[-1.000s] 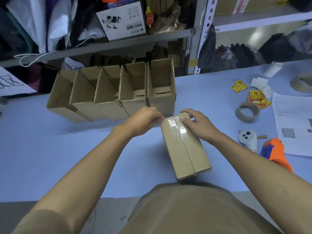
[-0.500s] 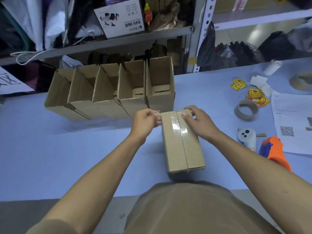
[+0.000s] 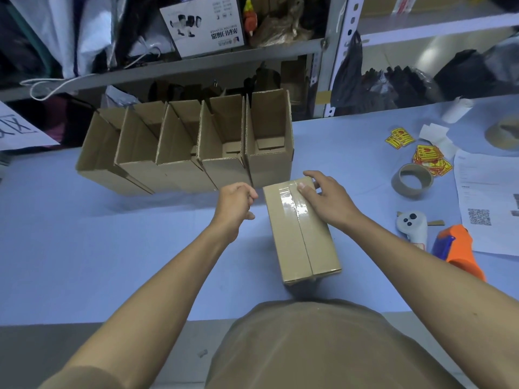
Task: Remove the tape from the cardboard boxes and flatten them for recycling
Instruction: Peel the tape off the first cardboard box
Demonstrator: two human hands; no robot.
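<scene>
A closed brown cardboard box lies on the blue tabletop, clear tape glinting along its far seam. Bare tabletop spreads toward 9 o'clock; a row of open brown cardboard boxes stands close at 12 o'clock. The right hand grips the box's far end. The left hand, just beside the box at 9 o'clock, has its fingers curled; whether it pinches tape cannot be told.
</scene>
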